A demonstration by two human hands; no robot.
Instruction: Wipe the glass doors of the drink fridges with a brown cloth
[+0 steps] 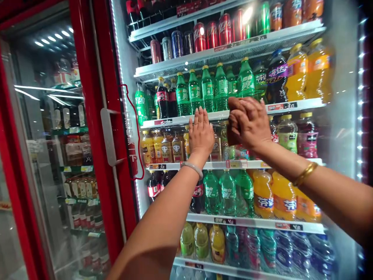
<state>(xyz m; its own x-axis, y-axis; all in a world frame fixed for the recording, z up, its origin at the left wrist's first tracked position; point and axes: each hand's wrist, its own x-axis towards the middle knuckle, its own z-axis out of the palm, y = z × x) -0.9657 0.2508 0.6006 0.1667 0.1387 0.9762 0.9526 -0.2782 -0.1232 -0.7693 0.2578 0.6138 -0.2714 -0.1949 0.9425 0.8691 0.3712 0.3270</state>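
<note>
My left hand (201,134) lies flat with its fingers stretched out, the tips at the front edge of a white shelf (311,102) in a lit drinks cooler. Nothing is in it. My right hand (251,123) is closed around a bunched brown cloth (233,136) by the same shelf edge, farther right. Green soda bottles (207,87) with yellow caps stand on that shelf behind both hands. Below the left hand is a row of brown-labelled bottles (177,147), partly hidden by the hand and arm.
A red door frame (101,70) with a pale handle (108,136) stands at the left, beside another glass-fronted cooler (55,155). Cans (200,37) fill the shelf above. Orange soda bottles (264,192) and several other bottles stand on the lower shelves.
</note>
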